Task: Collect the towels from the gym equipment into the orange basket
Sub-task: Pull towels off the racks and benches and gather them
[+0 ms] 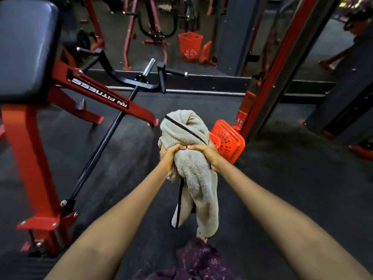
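Head view: a grey towel (189, 154) with a thin black border is bunched up and held in the air over the dark rubber floor (282, 188), straight out in front of the person. Its upper part bulges above the hands, and its lower part hangs down in loose folds toward a purple patterned garment (199, 261) at the bottom edge of the view. The left hand (168, 156) and the right hand (207, 153) are both closed tightly around the middle of the towel, knuckles touching each other, both forearms stretched forward. Just beyond the towel and slightly to its right, the orange basket (229, 141) sits tilted on the floor, close to the base of a red upright post (268, 93); the towel hides part of its near left side. To the left stands a red machine frame (32, 150) with a dark padded seat (26, 47) and a black bar (103, 146) running diagonally. Along the far edge of the floor a mirror (201, 27) shows a reflected orange basket and more red equipment.
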{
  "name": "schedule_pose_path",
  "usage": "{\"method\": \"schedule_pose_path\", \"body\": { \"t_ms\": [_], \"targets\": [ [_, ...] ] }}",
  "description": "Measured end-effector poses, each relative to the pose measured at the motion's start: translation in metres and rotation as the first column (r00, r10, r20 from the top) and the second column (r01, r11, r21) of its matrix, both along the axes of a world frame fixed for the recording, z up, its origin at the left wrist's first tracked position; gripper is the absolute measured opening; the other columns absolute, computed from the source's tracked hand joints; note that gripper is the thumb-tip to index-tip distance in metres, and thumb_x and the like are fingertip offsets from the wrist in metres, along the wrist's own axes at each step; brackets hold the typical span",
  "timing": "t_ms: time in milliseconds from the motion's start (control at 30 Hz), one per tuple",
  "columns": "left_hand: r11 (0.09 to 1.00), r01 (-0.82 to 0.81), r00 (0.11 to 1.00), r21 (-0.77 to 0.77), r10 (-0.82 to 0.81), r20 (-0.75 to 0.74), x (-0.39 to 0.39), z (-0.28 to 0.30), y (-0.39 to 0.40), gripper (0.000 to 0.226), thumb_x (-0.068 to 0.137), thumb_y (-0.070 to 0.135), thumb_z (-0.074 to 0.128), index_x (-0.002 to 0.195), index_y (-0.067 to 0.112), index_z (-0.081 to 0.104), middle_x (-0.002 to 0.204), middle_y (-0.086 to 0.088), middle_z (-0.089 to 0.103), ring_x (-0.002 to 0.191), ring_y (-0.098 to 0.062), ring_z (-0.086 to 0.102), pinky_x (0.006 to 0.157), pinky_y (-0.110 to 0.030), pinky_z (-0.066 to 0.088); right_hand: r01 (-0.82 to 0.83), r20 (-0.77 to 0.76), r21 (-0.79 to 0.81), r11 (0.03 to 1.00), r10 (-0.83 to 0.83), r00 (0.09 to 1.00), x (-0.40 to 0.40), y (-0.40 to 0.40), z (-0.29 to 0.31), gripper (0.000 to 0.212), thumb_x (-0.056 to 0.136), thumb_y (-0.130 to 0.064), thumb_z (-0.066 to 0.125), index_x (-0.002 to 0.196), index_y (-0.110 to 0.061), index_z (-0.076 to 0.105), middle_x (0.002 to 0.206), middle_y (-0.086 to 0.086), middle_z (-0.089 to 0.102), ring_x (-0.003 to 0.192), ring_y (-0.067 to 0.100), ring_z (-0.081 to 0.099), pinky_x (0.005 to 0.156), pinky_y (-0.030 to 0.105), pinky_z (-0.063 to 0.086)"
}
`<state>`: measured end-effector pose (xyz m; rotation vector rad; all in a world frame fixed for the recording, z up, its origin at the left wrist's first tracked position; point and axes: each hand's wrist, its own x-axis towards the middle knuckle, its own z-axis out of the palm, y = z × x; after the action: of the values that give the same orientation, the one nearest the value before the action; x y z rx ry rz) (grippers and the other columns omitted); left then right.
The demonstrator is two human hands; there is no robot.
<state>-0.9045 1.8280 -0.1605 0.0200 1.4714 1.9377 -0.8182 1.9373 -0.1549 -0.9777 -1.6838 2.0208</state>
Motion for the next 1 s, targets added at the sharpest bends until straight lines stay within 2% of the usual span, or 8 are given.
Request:
{"method": "schedule_pose_path", "body": {
  "t_ms": [100, 200, 333, 533, 667, 867, 1000],
  "targets": [
    [0.998, -0.064, 0.997, 0.001, 0.064, 0.036, -0.028, 0.004, 0.044, 0.052, 0.071, -0.007, 0.062, 0.121, 0.003, 0.050, 0.097, -0.010, 0.062, 0.080, -0.019, 0.061, 0.060, -0.026, 0.052, -0.079, 0.020, 0.002, 0.997, 0.079, 0.997, -0.041, 0.050, -0.002, 0.091, 0.041, -0.026, 0.090, 0.124, -0.021, 0.053, 0.114, 0.001, 0.069, 0.104, 0.019, 0.067, 0.098, 0.042, 0.050],
    [0.992, -0.125, 0.990, 0.021, 0.123, 0.073, -0.057, 0.008, 0.081, 0.050, 0.071, -0.008, 0.061, 0.120, 0.001, 0.051, 0.091, -0.009, 0.062, 0.076, -0.019, 0.062, 0.051, -0.023, 0.053, -0.127, 0.038, 0.004, 0.992, 0.127, 0.991, -0.078, 0.094, 0.000, 0.087, 0.042, -0.025, 0.088, 0.122, -0.023, 0.052, 0.113, -0.001, 0.069, 0.106, 0.018, 0.066, 0.097, 0.040, 0.050],
    [0.978, -0.208, 0.977, 0.002, 0.208, 0.052, -0.095, 0.007, 0.122, 0.050, 0.072, -0.004, 0.063, 0.119, 0.006, 0.051, 0.090, -0.005, 0.063, 0.079, -0.017, 0.062, 0.057, -0.024, 0.050, -0.195, -0.003, -0.022, 0.981, 0.195, 0.981, -0.124, 0.136, 0.009, 0.069, 0.053, -0.008, 0.082, 0.114, -0.021, 0.050, 0.109, 0.000, 0.066, 0.103, 0.018, 0.064, 0.088, 0.031, 0.052],
    [0.969, -0.245, 0.967, 0.024, 0.242, 0.079, -0.152, -0.002, 0.169, 0.044, 0.076, -0.002, 0.060, 0.115, 0.014, 0.046, 0.097, -0.004, 0.060, 0.089, -0.021, 0.060, 0.065, -0.029, 0.051, -0.239, 0.004, -0.036, 0.970, 0.239, 0.971, -0.190, 0.190, -0.004, 0.087, 0.050, -0.013, 0.081, 0.129, -0.014, 0.046, 0.120, 0.006, 0.064, 0.106, 0.018, 0.063, 0.082, 0.027, 0.051],
    [0.964, -0.264, 0.962, 0.032, 0.261, 0.074, -0.196, -0.016, 0.210, 0.057, 0.063, 0.003, 0.064, 0.116, 0.016, 0.049, 0.102, -0.006, 0.061, 0.092, -0.021, 0.060, 0.072, -0.031, 0.052, -0.214, -0.004, -0.059, 0.975, 0.215, 0.977, -0.236, 0.228, -0.018, 0.085, 0.049, -0.009, 0.080, 0.128, -0.013, 0.047, 0.119, 0.006, 0.064, 0.103, 0.018, 0.063, 0.081, 0.026, 0.052],
    [0.951, -0.303, 0.949, 0.061, 0.294, 0.117, -0.253, -0.016, 0.270, 0.041, 0.078, -0.013, 0.052, 0.111, 0.011, 0.048, 0.089, -0.004, 0.060, 0.077, -0.015, 0.060, 0.052, -0.019, 0.053, -0.222, 0.022, -0.046, 0.974, 0.223, 0.975, -0.297, 0.288, -0.026, 0.084, 0.049, -0.008, 0.080, 0.127, -0.012, 0.048, 0.120, 0.008, 0.064, 0.105, 0.021, 0.063, 0.088, 0.033, 0.053],
    [0.943, -0.324, 0.940, 0.070, 0.313, 0.135, -0.283, -0.014, 0.299, 0.042, 0.077, -0.012, 0.052, 0.111, 0.013, 0.048, 0.089, -0.002, 0.060, 0.079, -0.014, 0.060, 0.056, -0.023, 0.053, -0.237, 0.021, -0.024, 0.971, 0.237, 0.971, -0.332, 0.318, -0.026, 0.085, 0.049, -0.010, 0.080, 0.128, -0.014, 0.049, 0.120, 0.008, 0.064, 0.107, 0.022, 0.063, 0.089, 0.035, 0.053]
  ]
}}
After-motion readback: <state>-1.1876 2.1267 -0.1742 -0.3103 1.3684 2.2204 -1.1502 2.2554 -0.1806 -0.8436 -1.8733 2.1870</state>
